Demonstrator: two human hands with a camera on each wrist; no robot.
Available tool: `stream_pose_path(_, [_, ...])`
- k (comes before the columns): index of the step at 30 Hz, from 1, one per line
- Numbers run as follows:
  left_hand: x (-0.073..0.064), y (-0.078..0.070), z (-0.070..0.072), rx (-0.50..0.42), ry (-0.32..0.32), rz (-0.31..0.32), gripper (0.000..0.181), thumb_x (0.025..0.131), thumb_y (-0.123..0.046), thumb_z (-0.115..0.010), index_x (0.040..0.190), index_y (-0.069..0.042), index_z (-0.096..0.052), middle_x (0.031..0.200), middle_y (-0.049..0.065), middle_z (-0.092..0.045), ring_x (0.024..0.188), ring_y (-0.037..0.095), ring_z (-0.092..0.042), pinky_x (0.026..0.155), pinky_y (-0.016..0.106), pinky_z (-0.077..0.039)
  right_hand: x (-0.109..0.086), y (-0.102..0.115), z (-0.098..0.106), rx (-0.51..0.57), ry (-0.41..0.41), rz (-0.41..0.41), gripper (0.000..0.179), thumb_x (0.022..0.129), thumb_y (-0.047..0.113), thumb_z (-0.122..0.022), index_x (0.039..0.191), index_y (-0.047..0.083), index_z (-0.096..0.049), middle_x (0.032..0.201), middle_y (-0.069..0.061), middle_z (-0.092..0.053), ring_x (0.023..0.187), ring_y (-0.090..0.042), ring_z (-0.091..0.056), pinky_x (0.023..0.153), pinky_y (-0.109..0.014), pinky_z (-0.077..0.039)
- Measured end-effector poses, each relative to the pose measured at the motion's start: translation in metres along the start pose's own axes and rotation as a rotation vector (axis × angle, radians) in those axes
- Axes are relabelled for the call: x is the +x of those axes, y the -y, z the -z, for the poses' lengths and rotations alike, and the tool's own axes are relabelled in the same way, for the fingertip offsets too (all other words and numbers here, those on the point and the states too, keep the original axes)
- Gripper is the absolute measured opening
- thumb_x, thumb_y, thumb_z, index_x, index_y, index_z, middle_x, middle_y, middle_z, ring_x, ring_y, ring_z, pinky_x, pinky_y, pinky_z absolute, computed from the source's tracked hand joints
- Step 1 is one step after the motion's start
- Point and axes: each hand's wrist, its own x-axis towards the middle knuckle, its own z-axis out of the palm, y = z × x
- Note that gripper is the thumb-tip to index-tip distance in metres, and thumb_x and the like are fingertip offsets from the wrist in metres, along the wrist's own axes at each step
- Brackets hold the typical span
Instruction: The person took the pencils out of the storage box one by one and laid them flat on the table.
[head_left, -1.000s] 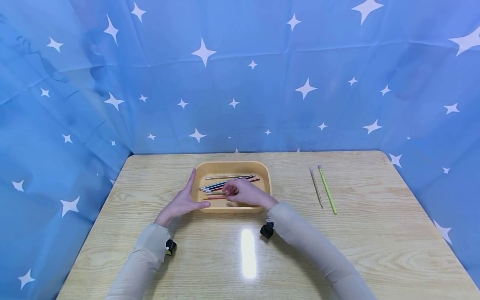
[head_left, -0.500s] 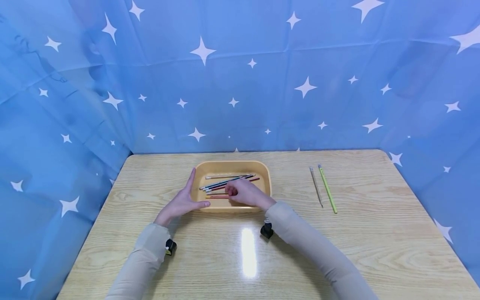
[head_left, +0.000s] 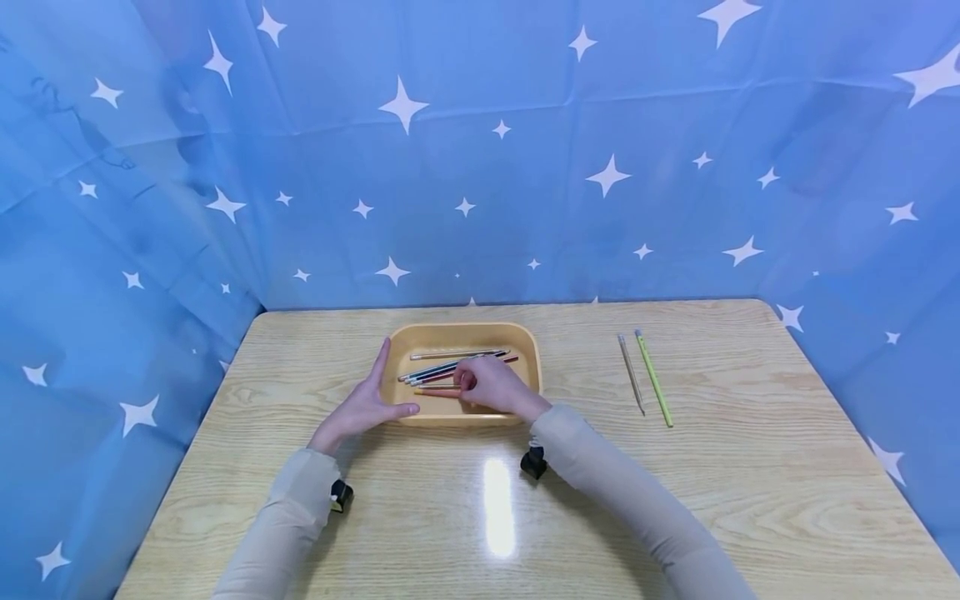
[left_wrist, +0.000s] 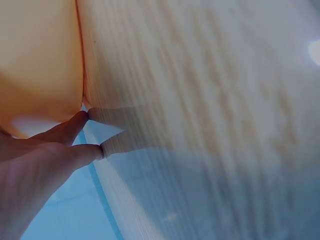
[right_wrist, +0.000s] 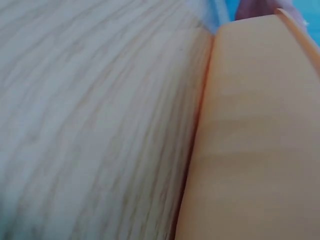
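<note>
A tan plastic tray (head_left: 463,421) stands on the table with several pencils (head_left: 442,367) lying in it. My left hand (head_left: 362,407) rests against the tray's left end, fingers straight along the side and thumb at the front rim. In the left wrist view, fingertips of the left hand (left_wrist: 55,145) show beside the tray wall (left_wrist: 40,65). My right hand (head_left: 491,386) reaches over the front rim and pinches an orange-red pencil (head_left: 437,392), whose right end is hidden behind the fingers. The right wrist view shows mainly the tray's outer wall (right_wrist: 250,130).
To the right of the tray, a brownish pencil (head_left: 632,375) and a lime-green pencil (head_left: 654,377) lie side by side on the wooden table (head_left: 750,500). A blue curtain with white stars (head_left: 480,167) hangs behind the table.
My right hand has shifted slightly right, drawing the orange-red pencil along with it. The left hand keeps its place at the tray.
</note>
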Motion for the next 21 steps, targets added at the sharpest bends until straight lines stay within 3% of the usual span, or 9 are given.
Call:
stream_pose_path(8, [0.014, 0.037, -0.003, 0.019, -0.027, 0.007, 0.121, 0.079, -0.023, -0.081, 0.154, -0.020, 0.014, 0.158, 0.023, 0.003, 0.139, 0.049, -0.011, 0.109, 0.062, -0.014, 0.001, -0.006, 0.000, 0.192, -0.006, -0.036, 0.013, 0.082, 0.002, -0.074, 0.093, 0.006, -0.068, 0.079, 0.003, -0.063, 0.073, -0.011, -0.059, 0.070, -0.027, -0.049])
stream_pose_path(21, [0.014, 0.039, -0.003, 0.026, -0.031, -0.017, 0.123, 0.078, -0.031, -0.082, 0.154, -0.018, 0.014, 0.158, 0.021, 0.004, 0.139, 0.050, -0.010, 0.108, 0.063, -0.013, -0.002, 0.000, 0.006, 0.367, 0.019, -0.068, 0.016, 0.088, 0.001, -0.067, 0.103, 0.003, -0.071, 0.092, -0.010, -0.068, 0.078, -0.018, -0.061, 0.067, -0.029, -0.051])
